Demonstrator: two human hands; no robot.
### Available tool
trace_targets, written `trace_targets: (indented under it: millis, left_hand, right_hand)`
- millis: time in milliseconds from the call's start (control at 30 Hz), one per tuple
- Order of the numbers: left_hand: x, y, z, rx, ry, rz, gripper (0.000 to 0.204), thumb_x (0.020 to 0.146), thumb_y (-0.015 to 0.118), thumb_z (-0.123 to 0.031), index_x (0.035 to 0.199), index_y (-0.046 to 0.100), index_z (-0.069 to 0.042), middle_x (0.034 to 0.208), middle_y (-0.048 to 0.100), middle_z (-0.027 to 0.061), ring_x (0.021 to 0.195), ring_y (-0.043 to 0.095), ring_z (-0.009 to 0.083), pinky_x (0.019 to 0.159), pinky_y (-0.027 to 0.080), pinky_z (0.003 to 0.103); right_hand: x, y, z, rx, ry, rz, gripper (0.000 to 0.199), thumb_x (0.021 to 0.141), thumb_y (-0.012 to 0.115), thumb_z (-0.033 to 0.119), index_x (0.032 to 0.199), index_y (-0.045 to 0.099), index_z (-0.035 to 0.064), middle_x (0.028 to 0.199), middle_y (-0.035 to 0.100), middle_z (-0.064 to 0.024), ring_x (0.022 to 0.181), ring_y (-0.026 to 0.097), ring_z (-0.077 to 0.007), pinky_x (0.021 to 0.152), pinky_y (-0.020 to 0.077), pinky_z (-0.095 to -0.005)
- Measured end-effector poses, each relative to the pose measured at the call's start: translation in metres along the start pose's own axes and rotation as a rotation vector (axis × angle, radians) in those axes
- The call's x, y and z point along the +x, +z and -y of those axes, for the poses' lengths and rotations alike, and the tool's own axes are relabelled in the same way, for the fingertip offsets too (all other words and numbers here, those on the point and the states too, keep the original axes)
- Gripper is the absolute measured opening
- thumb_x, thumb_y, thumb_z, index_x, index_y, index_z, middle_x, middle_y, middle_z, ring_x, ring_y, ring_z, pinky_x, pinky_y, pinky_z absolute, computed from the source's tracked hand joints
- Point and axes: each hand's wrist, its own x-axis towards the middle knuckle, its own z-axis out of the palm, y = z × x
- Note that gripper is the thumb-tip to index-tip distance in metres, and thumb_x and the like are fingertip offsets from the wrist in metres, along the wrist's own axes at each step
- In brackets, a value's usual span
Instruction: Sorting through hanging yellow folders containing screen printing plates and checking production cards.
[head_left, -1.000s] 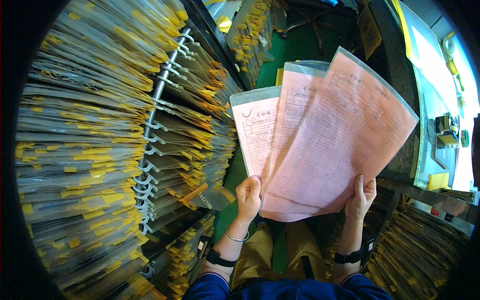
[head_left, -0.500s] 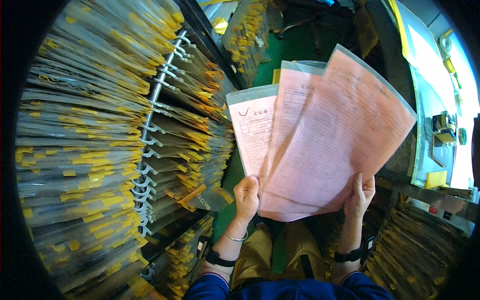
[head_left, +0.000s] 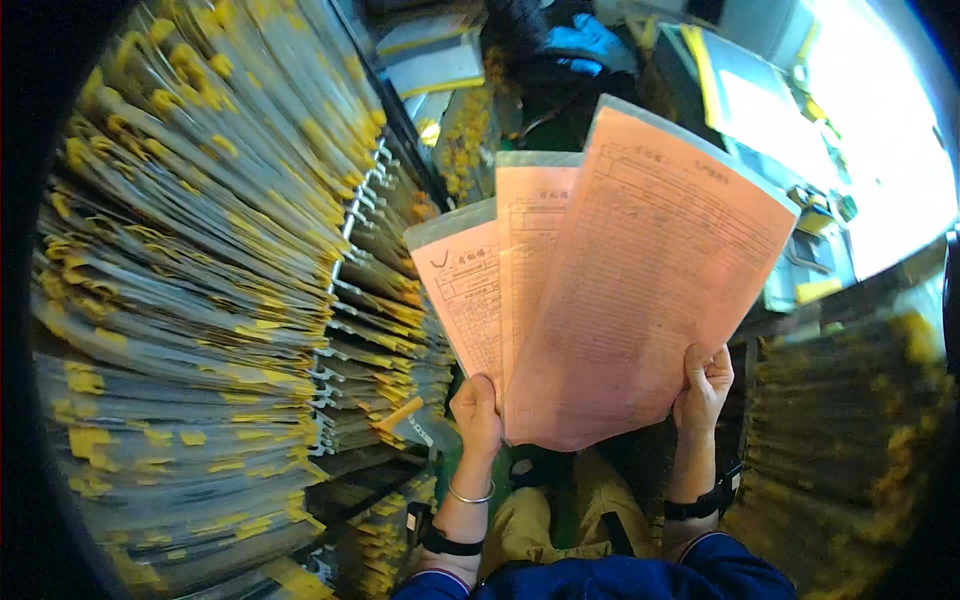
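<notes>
Three pink printed forms in clear plastic sleeves are fanned out in front of me. My left hand (head_left: pixel 476 415) pinches the lower left corner of the stack, thumb on top, by the leftmost form (head_left: pixel 455 300), which bears a handwritten tick. Between the outer two lies the middle form (head_left: pixel 520 230), partly covered. My right hand (head_left: pixel 704 385) grips the lower right edge of the largest visible form (head_left: pixel 660 260), its thumb on the front. The fingers behind the sheets are hidden. A shadow falls across the lower part of the front form.
Tightly packed plastic sleeves with yellow tabs (head_left: pixel 200 300) hang on the left from a metal rail (head_left: pixel 350 215) with hooks. More hanging sleeves (head_left: pixel 830 430) fill the right side. A bright desk (head_left: pixel 770 105) with a small dark box (head_left: pixel 812 215) stands at the upper right.
The view has turned and shifted, blurring the surroundings. The fanned forms now sit slightly further left in view, the right form more upright. Both hands keep their hold.
</notes>
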Motion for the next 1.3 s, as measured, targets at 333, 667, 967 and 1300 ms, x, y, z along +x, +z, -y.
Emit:
trace_targets:
  millis: [333, 667, 967, 1300]
  left_hand:
    - [-0.097, -0.023, -0.088, -0.293, 0.006, 0.209, 0.034, 0.099, 0.044, -0.032, 0.096, 0.054, 0.001, 0.094, 0.06, 0.0057, 0.08, 0.055, 0.0125, 0.07, 0.047, 0.027]
    - [-0.253, -0.052, -0.149, -0.409, 0.13, 0.267, 0.044, 0.099, 0.043, -0.036, 0.11, 0.055, 0.004, 0.105, 0.064, 0.0114, 0.088, 0.061, 0.016, 0.075, 0.05, 0.03]
    - [-0.369, -0.098, -0.179, -0.399, 0.165, 0.416, 0.043, 0.098, 0.044, -0.036, 0.108, 0.058, 0.003, 0.101, 0.065, 0.0085, 0.083, 0.06, 0.0135, 0.071, 0.049, 0.029]
    - [-0.491, -0.191, -0.242, -0.372, 0.208, 0.327, 0.037, 0.097, 0.05, -0.033, 0.071, 0.053, -0.006, 0.064, 0.049, -0.0047, 0.058, 0.038, 0.0041, 0.053, 0.03, 0.024]
  right_hand:
    - [-0.137, 0.018, 0.159, -0.069, -0.238, -0.082, 0.021, 0.087, 0.064, 0.007, 0.104, 0.059, -0.0053, 0.097, 0.065, -0.0078, 0.083, 0.058, -0.009, 0.073, 0.0472, -0.0239]
    - [-0.292, -0.024, 0.259, -0.06, -0.406, -0.072, 0.023, 0.087, 0.065, 0.007, 0.105, 0.059, -0.0054, 0.099, 0.065, -0.0089, 0.086, 0.059, -0.0105, 0.075, 0.048, -0.0255]
    - [-0.432, -0.068, 0.326, -0.116, -0.483, -0.093, 0.029, 0.086, 0.067, 0.012, 0.108, 0.058, -0.0061, 0.106, 0.064, -0.0118, 0.091, 0.059, -0.0159, 0.08, 0.0468, -0.0297]
    - [-0.563, -0.075, 0.344, -0.084, -0.363, -0.06, 0.028, 0.089, 0.061, 0.007, 0.113, 0.057, -0.0058, 0.111, 0.063, -0.0113, 0.096, 0.06, -0.0162, 0.081, 0.0469, -0.028]
